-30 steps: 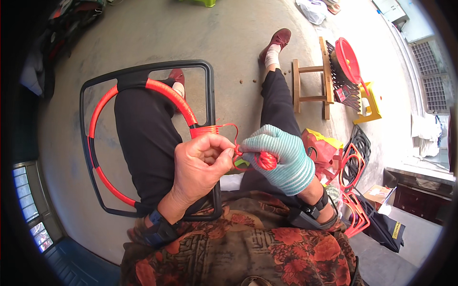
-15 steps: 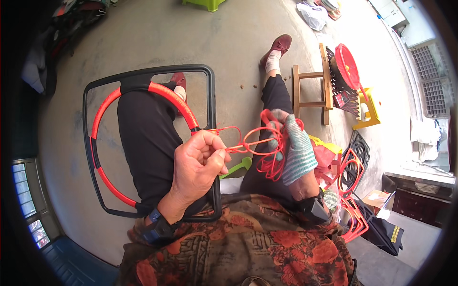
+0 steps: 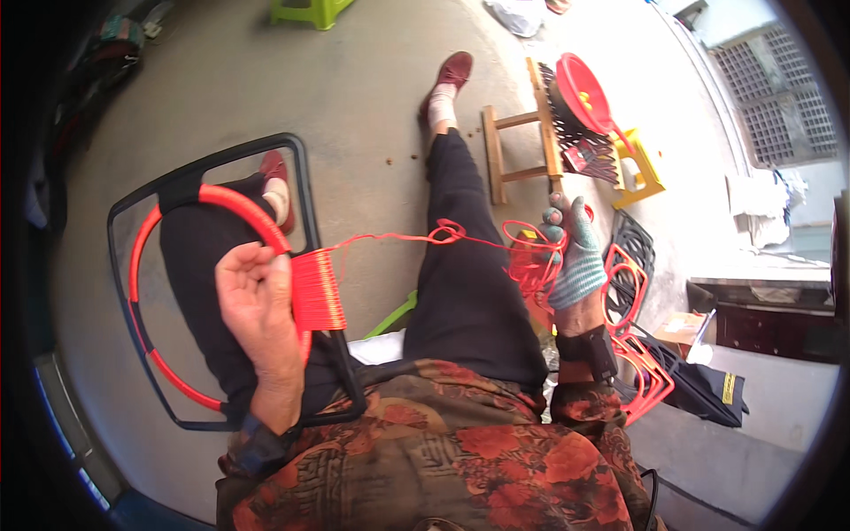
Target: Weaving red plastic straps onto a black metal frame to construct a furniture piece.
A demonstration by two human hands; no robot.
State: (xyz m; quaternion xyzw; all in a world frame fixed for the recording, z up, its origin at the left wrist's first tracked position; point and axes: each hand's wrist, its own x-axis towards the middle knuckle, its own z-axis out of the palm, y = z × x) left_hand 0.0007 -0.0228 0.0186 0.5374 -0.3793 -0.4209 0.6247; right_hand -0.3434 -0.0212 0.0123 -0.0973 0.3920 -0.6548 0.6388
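A black frame [image 3: 307,181] with a ring wrapped in red cord [image 3: 232,202] rests over my left thigh. Dense rows of red cord [image 3: 319,292] cover part of its right bar. My left hand [image 3: 257,305] is bare, palm up beside the wrapped rows, and overlaps the ring; its fingers are loosely curled, the thumb apart, with nothing visible in them. To the right, my right hand [image 3: 575,265], in a striped glove with bare fingertips, holds a loose bundle of red cord [image 3: 531,265]. A looped strand [image 3: 390,236] runs from that bundle to the wrapped bar.
A wooden stool [image 3: 522,146] lies ahead on the right beside a red basket [image 3: 584,93] and a yellow stool [image 3: 642,168]. More red-wrapped frames [image 3: 633,354] lie right of my right arm, near a black bag [image 3: 699,389]. A green stool [image 3: 310,11] stands far ahead.
My left hand has let go of the strand and moved left to the ring. My right hand has drawn apart from it, stretching the strand between them. The view has shifted right.
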